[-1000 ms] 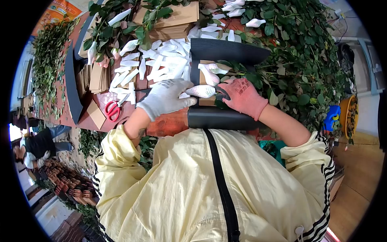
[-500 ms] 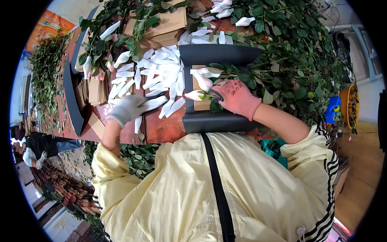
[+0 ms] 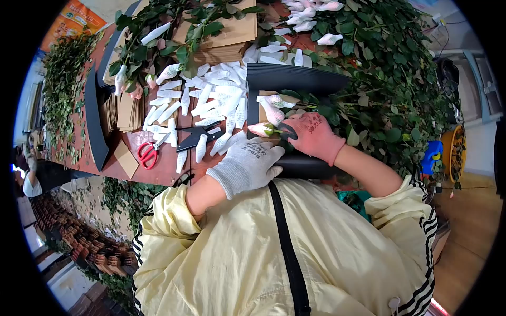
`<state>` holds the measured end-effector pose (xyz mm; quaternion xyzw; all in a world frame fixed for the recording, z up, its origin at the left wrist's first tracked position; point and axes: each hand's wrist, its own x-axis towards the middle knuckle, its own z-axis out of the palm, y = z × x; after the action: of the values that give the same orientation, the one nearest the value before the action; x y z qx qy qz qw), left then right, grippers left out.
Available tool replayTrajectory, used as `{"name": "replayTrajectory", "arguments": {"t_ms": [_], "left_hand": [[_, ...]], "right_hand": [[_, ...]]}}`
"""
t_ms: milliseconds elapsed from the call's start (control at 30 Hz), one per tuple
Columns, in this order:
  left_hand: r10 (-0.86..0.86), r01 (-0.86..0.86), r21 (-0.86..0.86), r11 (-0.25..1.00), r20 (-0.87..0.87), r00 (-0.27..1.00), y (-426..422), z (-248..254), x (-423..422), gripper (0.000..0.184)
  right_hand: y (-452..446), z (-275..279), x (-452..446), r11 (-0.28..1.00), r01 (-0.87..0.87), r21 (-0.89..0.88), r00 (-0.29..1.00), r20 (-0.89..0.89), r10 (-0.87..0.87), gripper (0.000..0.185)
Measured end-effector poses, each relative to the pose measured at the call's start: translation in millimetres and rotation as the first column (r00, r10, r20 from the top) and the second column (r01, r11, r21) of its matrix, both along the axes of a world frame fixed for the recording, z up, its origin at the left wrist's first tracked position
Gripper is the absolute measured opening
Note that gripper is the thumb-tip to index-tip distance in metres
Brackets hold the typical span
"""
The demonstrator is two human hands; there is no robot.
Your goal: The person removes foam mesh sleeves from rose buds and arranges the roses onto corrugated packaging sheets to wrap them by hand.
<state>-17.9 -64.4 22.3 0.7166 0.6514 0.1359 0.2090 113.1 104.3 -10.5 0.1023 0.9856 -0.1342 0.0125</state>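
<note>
My right hand [image 3: 311,137], in a pink glove with something black at the fingertips, is closed on the stem of a pale pink rose [image 3: 262,129]. The bud points left, over a strip of brown cardboard. My left hand [image 3: 250,164], in a grey-white glove, is just below the bud with curled fingers; what they hold, if anything, is hidden. Above the bud, roses in white foam net sleeves [image 3: 271,110] rest on the cardboard in a black ridged holder [image 3: 295,78]. Loose foam net sleeves [image 3: 216,95] lie piled to the left.
Red-handled scissors [image 3: 147,155] and a black tool [image 3: 197,138] lie left of my left hand. Cardboard stacks [image 3: 224,31] stand at the back. Leafy rose stems [image 3: 390,68] cover the right side. A yellow tub [image 3: 454,152] stands far right.
My left hand has moved right from the foam sleeves to just below the rosebud, uncovering the scissors and black tool. My right hand keeps hold of the rose. The view has shifted slightly.
</note>
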Motion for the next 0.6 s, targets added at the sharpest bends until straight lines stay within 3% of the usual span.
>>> {"name": "replayTrajectory", "arguments": {"t_ms": [33,100,133,200,467,533,600], "left_hand": [[-0.003,0.003,0.0,1.0,0.003,1.0,1,2,0,0.033],[-0.011,0.009,-0.091,0.996,-0.018,1.0,1,8,-1,0.03],[-0.007,0.005,-0.087,0.996,-0.018,1.0,1,8,-1,0.03],[-0.007,0.004,-0.065,0.998,-0.045,0.999,0,7,-1,0.028],[0.027,-0.026,-0.093,0.995,0.009,1.0,-6,19,-6,0.029],[0.041,-0.038,-0.14,0.989,0.024,0.999,-8,24,-20,0.031],[-0.02,0.009,0.046,0.999,0.261,0.965,2,17,-49,0.025]], "right_hand": [[-1,3,-1,1.0,0.003,0.0,1.0,0.003,-0.003,0.037],[-3,19,-9,1.0,0.024,-0.007,0.976,0.218,-0.022,0.038],[-4,21,-7,1.0,0.02,-0.003,0.976,0.218,-0.019,0.038],[-6,26,0,0.976,-0.115,0.187,0.976,0.206,0.076,0.039],[-6,28,-9,0.969,-0.176,0.174,0.922,0.374,0.101,0.041],[-9,38,-19,0.983,-0.159,0.092,0.846,0.526,0.087,0.047],[-5,42,-23,0.987,-0.15,0.048,0.837,0.537,0.101,0.048]]}}
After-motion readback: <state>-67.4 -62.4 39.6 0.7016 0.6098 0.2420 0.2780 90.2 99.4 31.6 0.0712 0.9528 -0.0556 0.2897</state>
